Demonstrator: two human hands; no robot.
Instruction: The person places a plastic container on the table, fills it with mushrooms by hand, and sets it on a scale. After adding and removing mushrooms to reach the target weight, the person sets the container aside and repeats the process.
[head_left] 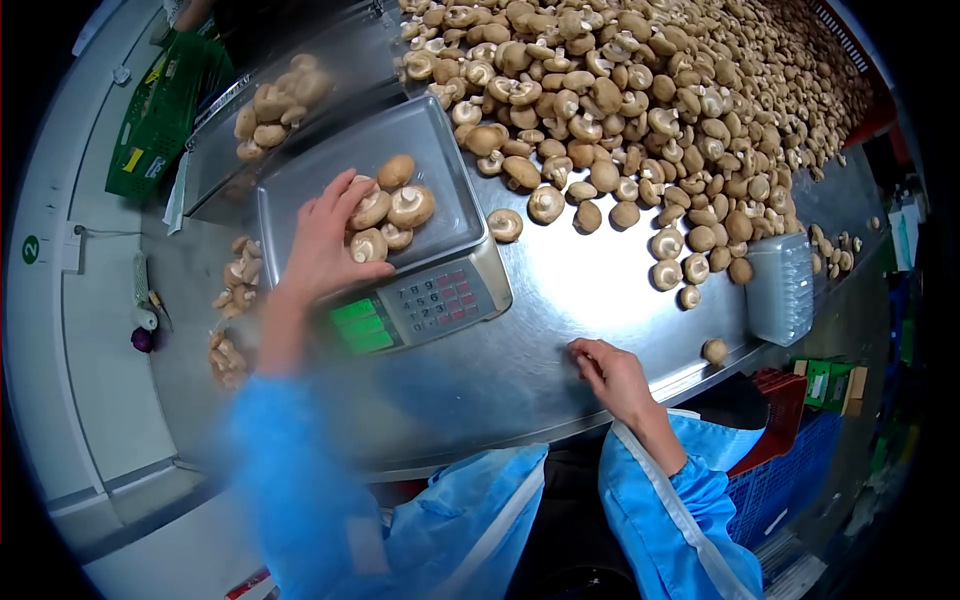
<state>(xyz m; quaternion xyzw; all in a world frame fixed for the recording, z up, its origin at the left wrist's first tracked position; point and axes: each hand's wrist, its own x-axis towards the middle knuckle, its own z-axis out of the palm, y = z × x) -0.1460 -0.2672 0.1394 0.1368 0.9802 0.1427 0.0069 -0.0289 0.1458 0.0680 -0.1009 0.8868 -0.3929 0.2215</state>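
My left hand reaches over the steel pan of a weighing scale, thumb and fingers spread apart around the near side of a few mushrooms. Whether the fingertips press on them cannot be made out. Several brown-capped mushrooms lie together in the pan, one showing its pale stem. Below the pan are the scale's keypad and a lit green display. My right hand hovers at or just above the steel table, its fingers curled in, with nothing visible in them.
A large heap of mushrooms spreads over the back right. Stacked clear plastic trays stand at the right edge, near a lone mushroom. More mushrooms lie behind the scale. A green crate is at far left, a blue crate below right.
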